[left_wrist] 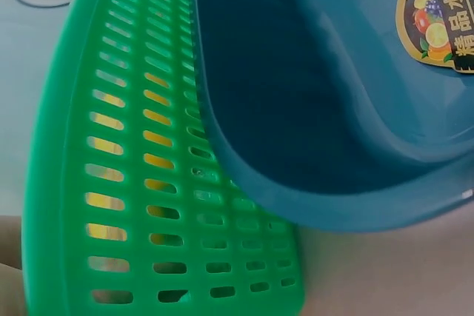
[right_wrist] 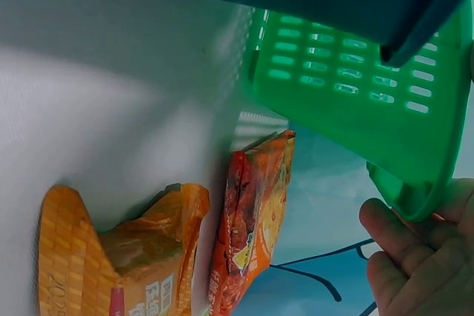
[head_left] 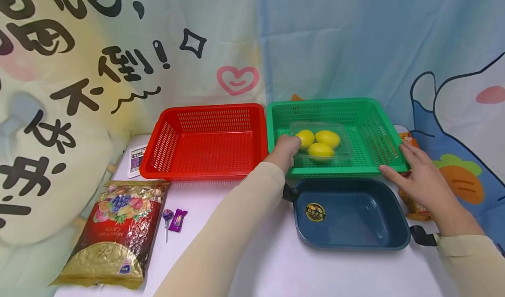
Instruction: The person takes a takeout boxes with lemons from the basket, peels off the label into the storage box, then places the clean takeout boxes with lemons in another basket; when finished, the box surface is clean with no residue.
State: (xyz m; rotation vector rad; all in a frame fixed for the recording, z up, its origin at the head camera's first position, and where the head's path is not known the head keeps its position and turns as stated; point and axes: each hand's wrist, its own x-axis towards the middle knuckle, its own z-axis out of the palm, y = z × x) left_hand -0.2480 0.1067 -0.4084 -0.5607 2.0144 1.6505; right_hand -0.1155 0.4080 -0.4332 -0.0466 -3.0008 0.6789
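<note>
In the head view, three lemons (head_left: 321,150) sit in a clear plastic box (head_left: 344,141) inside the green basket (head_left: 367,113). My left hand (head_left: 287,150) reaches over the basket's left front rim and grips the box's left end, its fingertips partly hidden beside a lemon. My right hand (head_left: 424,181) holds the basket's right front corner, thumb at the front rim and fingers along the right side. From the right wrist, its fingers (right_wrist: 404,253) show at the corner. A dark blue tray (head_left: 355,216) stands right in front of the basket.
A red basket (head_left: 215,157) adjoins the green one on the left. Nearer are a bag of mixed fruit candy (head_left: 114,231), a lollipop (head_left: 167,216) and a purple-wrapped candy (head_left: 178,220). Orange snack packets (right_wrist: 252,220) lie right of the green basket. A printed curtain (head_left: 335,38) hangs behind.
</note>
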